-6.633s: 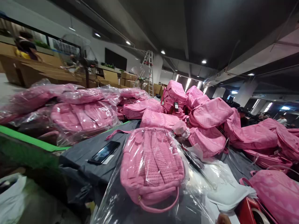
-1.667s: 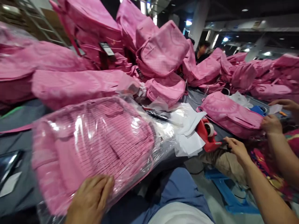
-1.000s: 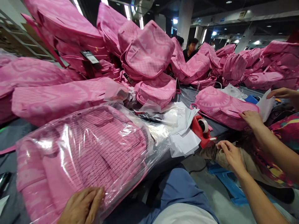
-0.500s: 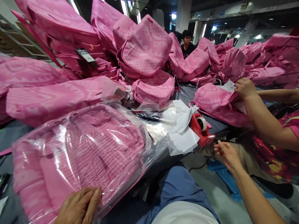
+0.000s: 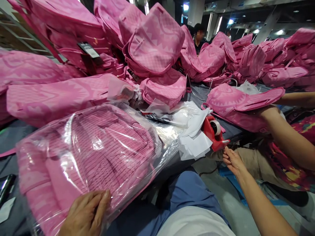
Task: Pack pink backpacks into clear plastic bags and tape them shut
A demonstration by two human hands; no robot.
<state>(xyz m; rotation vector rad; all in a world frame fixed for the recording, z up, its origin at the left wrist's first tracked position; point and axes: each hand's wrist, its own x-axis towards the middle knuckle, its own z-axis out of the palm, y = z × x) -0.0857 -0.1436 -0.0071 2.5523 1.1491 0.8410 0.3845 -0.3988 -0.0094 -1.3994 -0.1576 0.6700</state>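
My left hand (image 5: 86,211) is closed, with thumb and fingers pressed together on the near edge of a clear plastic bag (image 5: 67,164). Inside the bag lies a pink backpack (image 5: 115,147), its ribbed side facing up. My right hand (image 5: 232,159) has its fingertips pinched together just below the metal cutter of a red tape dispenser (image 5: 214,134). Whatever is between those fingertips, if anything, is too small to make out. A roll of tape (image 5: 216,127) sits in the dispenser. White paper sheets (image 5: 195,144) lie beside it.
Pink backpacks (image 5: 155,46) are heaped along the far side of the table. On the right, a co-worker's arm (image 5: 283,131) reaches under the flap of another pink backpack (image 5: 223,98). A dark phone-like object (image 5: 6,186) lies at the left edge.
My right hand has moved slightly left, closer to the dispenser's cutter. My left hand stays on the bag. The co-worker's hand has gone under the raised backpack flap.
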